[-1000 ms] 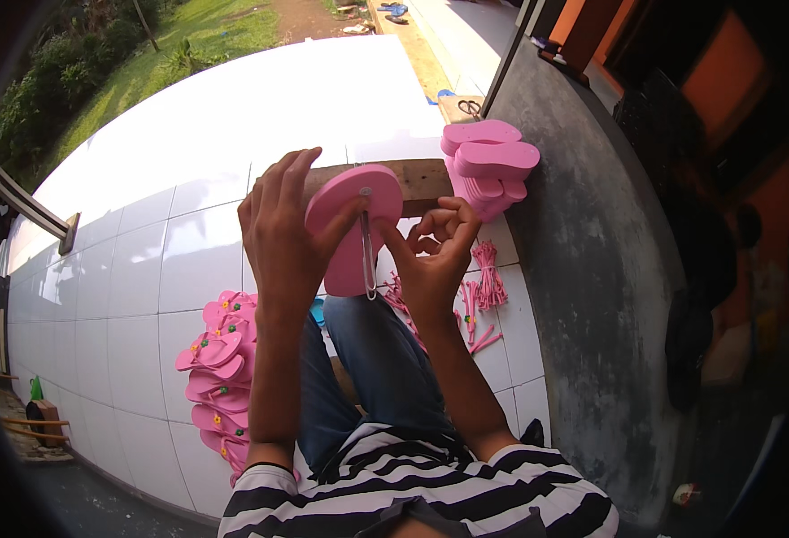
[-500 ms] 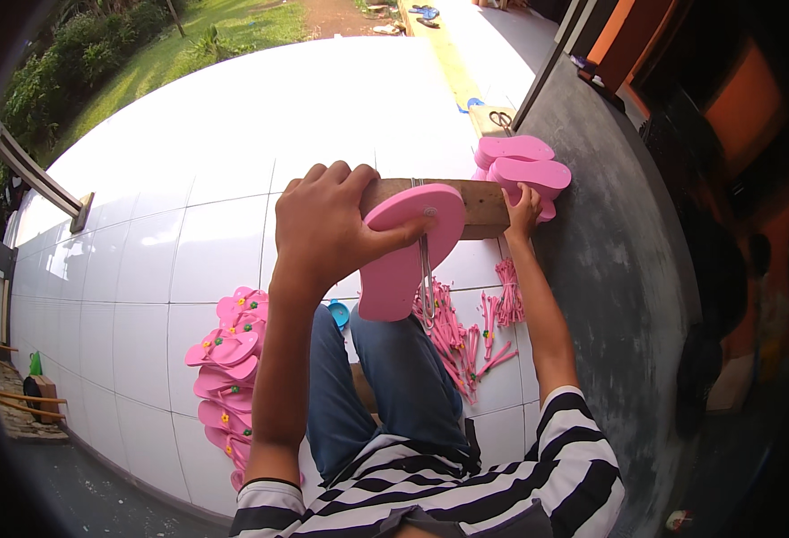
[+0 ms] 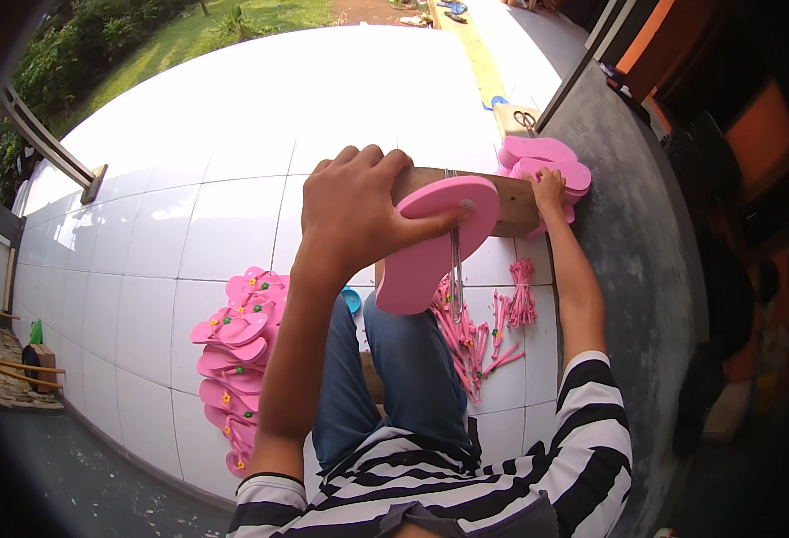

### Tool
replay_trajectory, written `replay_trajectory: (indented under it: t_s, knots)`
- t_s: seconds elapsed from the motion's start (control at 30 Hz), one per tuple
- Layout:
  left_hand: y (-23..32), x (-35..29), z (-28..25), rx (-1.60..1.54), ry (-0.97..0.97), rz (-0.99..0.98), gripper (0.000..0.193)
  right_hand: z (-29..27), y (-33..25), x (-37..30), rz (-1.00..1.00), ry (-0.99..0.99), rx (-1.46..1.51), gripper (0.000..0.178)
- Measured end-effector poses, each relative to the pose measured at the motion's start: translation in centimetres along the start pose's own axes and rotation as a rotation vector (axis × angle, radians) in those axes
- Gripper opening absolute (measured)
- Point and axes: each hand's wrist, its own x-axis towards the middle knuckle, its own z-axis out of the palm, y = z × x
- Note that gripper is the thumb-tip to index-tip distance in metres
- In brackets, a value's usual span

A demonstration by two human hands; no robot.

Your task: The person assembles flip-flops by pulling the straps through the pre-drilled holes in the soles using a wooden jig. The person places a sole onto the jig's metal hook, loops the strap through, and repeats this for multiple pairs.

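Daylight, strongest from the top. White tiled floor (image 3: 233, 215) clips to pure white up there, grout lines lost; glossy glare patches on its left side. Lawn (image 3: 165, 58) sunlit, colour holds. Near zone in softer shade, exposure OK: pink sole (image 3: 437, 242) reads clean, no obvious motion blur. Right side dim: grey concrete strip (image 3: 614, 296) dull, beyond it shadows crushed, shapes unreadable. Fisheye bends tile lines and the strip's edge; heavy black vignette in corners.
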Motion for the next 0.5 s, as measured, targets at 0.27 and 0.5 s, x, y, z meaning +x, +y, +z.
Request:
replay_trajectory:
  t_s: [0.27, 0.5]
  knots:
    - [0.3, 0.1, 0.5, -0.065, 0.072, 0.033, 0.065, 0.6, 0.9, 0.9, 0.69, 0.192, 0.121, 0.065]
    - [0.0, -0.3, 0.3, -0.036, 0.069, 0.016, 0.066, 1.1, 0.4, 0.4, 0.905, 0.164, 0.908, 0.048]
